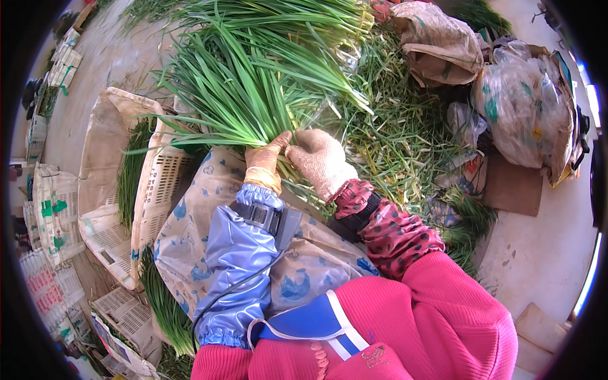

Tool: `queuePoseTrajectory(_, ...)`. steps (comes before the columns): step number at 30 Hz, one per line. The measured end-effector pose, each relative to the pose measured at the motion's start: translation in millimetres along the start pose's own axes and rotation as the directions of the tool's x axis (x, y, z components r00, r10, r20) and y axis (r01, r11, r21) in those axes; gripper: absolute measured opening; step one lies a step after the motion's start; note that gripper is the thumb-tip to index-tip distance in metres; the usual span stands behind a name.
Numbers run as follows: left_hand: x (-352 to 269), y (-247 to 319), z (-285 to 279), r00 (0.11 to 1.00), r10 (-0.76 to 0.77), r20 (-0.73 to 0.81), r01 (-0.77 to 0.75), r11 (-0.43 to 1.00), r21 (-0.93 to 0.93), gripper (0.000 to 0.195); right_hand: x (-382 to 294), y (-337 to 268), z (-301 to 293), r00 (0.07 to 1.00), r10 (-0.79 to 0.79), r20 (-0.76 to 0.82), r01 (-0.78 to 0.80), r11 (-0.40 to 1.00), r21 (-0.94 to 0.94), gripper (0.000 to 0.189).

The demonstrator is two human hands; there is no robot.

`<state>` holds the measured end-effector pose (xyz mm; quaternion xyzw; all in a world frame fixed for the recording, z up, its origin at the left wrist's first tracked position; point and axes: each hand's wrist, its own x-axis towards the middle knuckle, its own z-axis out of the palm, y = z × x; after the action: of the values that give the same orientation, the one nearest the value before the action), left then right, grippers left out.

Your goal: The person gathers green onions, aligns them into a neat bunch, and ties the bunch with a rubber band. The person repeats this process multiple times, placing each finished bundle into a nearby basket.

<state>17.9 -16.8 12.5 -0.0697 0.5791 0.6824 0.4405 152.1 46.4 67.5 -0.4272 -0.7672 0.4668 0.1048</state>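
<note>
My left hand [266,161], in a tan glove, is shut around the lower part of a bunch of garlic chives [247,102]. The long green leaves fan out away from me, and the pale stem ends [288,169] point back towards my lap. Against the right side of these stems rests my right hand [320,161], in a pale knit glove. Its fingers are curled and their tips are partly hidden, so their grip cannot be made out. Under both hands, a plastic apron [297,285] with blue prints covers my lap.
Beyond my hands lies a pile of chives [285,19]. Loose leaf trimmings [389,137] cover the right side. A white plastic crate [154,175] with chives stands at left, near more bundled chives [164,304]. At right are a woven sack [441,42] and a bag of clear plastic [515,104].
</note>
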Motion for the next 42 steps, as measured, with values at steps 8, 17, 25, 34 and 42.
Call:
queuePoseTrajectory(8,-7.3,4.6,9.5,0.988,0.075,-0.134,-0.076,0.997,-0.008,0.048,-10.3,2.5,21.5,0.96,0.239,-0.145,-0.128,0.837,0.532,0.038)
queuePoseTrajectory(17,-8.1,6.7,8.2,0.999,0.027,-0.046,-0.028,0.999,-0.023,0.056,2.7,-10.9,9.3,0.989,0.143,-0.047,-0.127,0.96,0.251,0.054)
queuePoseTrajectory(25,1.6,6.6,5.8,0.972,0.094,-0.215,-0.077,0.993,0.084,0.032,-8.1,-8.6,25.3,0.983,0.18,-0.036,-0.091,0.647,0.757,0.031)
queuePoseTrajectory(34,9.8,7.0,-7.8,0.988,-0.087,0.128,0.114,0.97,-0.216,0.02,-19.0,16.4,-28.2,0.949,0.272,0.162,-0.273,0.444,0.854,0.022)
queuePoseTrajectory(42,6.3,3.0,-12.5,0.99,0.031,0.141,-0.015,0.993,-0.117,0.033,5.3,-15.8,4.4,0.964,0.224,0.14,-0.263,0.87,0.416,0.037)
